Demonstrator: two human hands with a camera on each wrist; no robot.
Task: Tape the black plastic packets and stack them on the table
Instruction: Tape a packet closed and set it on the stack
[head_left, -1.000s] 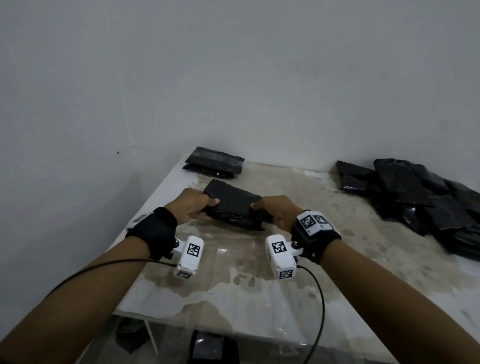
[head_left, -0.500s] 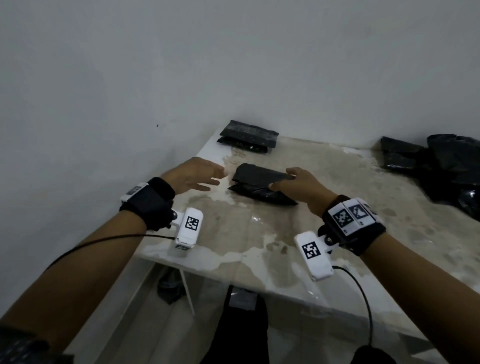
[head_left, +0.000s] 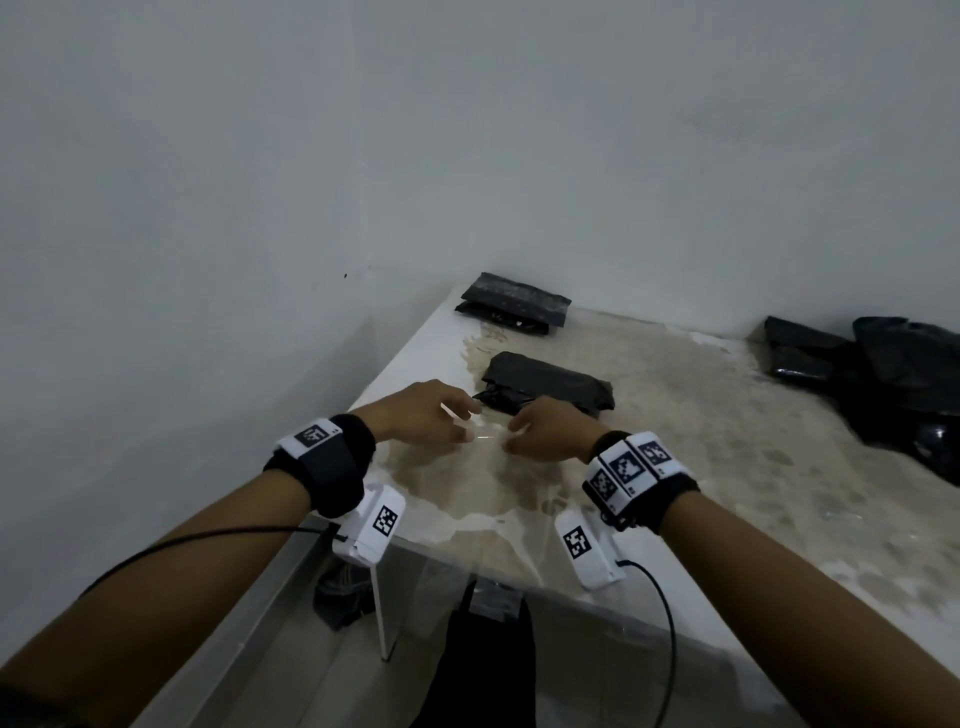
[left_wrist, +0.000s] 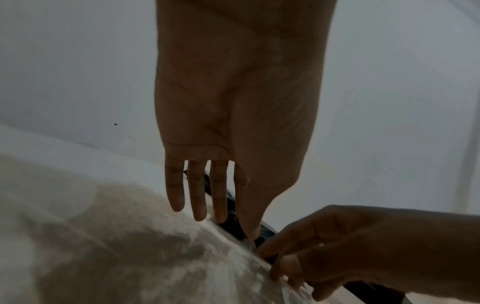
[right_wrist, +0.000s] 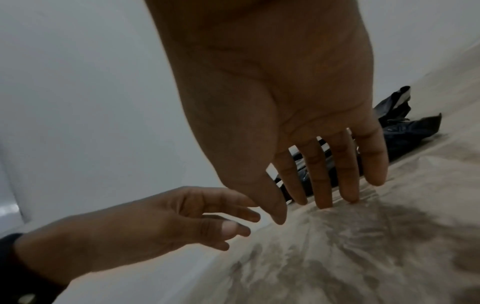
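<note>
A black plastic packet (head_left: 550, 382) lies flat on the table (head_left: 701, 467), with no hand on it. Both hands are just in front of it, fingertips nearly meeting. My left hand (head_left: 462, 421) hovers low with relaxed fingers; the left wrist view shows the left hand (left_wrist: 215, 218) pointing down at the packet's near edge (left_wrist: 265, 230). My right hand (head_left: 514, 439) is beside it, and in the right wrist view the right hand (right_wrist: 319, 203) has straight fingers touching the tabletop. A faint shiny glint shows between the hands; I cannot tell what it is. A taped stack (head_left: 514, 306) sits in the far left corner.
A loose pile of black packets (head_left: 883, 384) fills the table's far right. Walls close the left and back sides. The table's left edge (head_left: 400, 369) runs close to my left hand. Below the front edge are a table leg (head_left: 382, 613) and dark items on the floor.
The right hand has let go of the packet and drawn back toward me. The left hand moved right to meet it. The packet stays on the table.
</note>
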